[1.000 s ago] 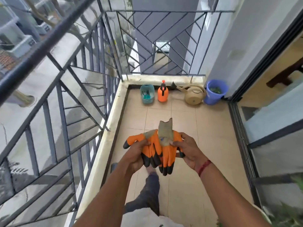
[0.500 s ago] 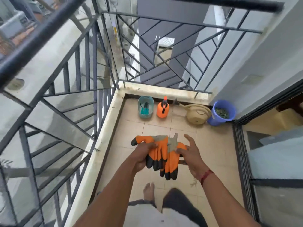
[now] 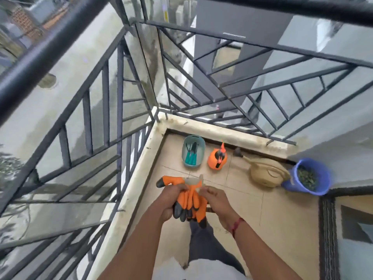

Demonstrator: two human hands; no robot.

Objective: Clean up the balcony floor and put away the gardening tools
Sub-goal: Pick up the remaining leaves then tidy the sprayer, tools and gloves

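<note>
A pair of orange gardening gloves (image 3: 189, 201) with black fingertips and grey cuffs hangs between both hands above the tiled floor. My left hand (image 3: 171, 201) grips them from the left, my right hand (image 3: 217, 201) from the right. A teal basket (image 3: 184, 154) holding teal-handled hand tools stands in the far corner. To its right are an orange spray bottle (image 3: 217, 159), then a beige watering can (image 3: 266, 174) and a blue bucket (image 3: 323, 178) with green leaves inside.
A dark metal railing (image 3: 119, 110) on a pale concrete kerb (image 3: 137, 178) bounds the balcony on the left and far sides. A dark sliding-door frame (image 3: 328, 229) runs along the right. My leg in dark trousers (image 3: 203, 245) is below the hands.
The view has come closer to the far corner and tilted down. My hands have bunched the gloves more tightly together, and my right hand has closed on them.
</note>
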